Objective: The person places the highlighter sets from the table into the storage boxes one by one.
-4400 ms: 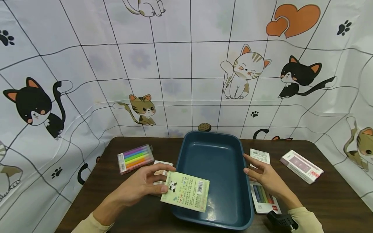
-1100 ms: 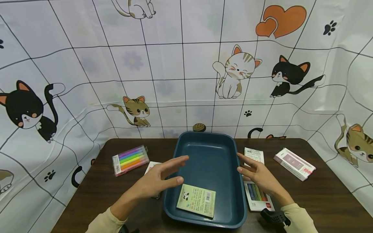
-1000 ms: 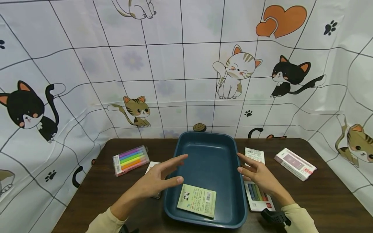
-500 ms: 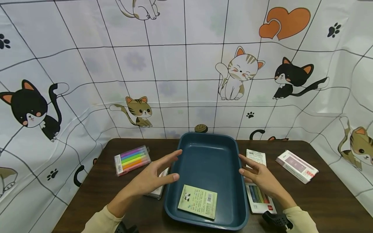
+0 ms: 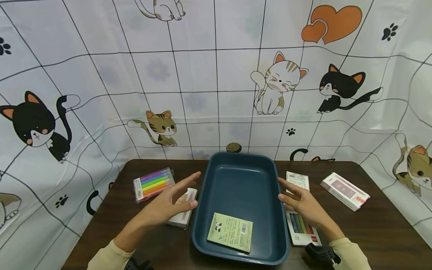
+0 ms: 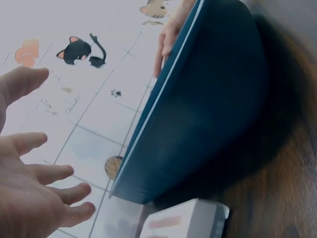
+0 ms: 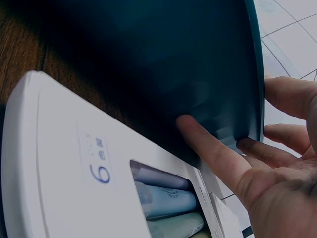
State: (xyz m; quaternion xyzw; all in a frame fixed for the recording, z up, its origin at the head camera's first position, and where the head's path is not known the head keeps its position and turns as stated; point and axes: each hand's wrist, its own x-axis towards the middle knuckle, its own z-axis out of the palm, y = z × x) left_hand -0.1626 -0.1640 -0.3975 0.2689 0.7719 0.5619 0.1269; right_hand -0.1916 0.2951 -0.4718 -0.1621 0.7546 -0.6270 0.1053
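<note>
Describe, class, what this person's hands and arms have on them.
The left hand and right hand wear no gloves. The left sleeve and right sleeve are plain pale yellow. Black wrist gear shows under each wrist, partly cut off on the left.

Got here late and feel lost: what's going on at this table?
A person's right hand touches the right side of a blue tray. Their left hand holds nothing, near a white box. A green packet lies in the tray's near end, while a rainbow-coloured pack and other boxes lie outside on the table.
</note>
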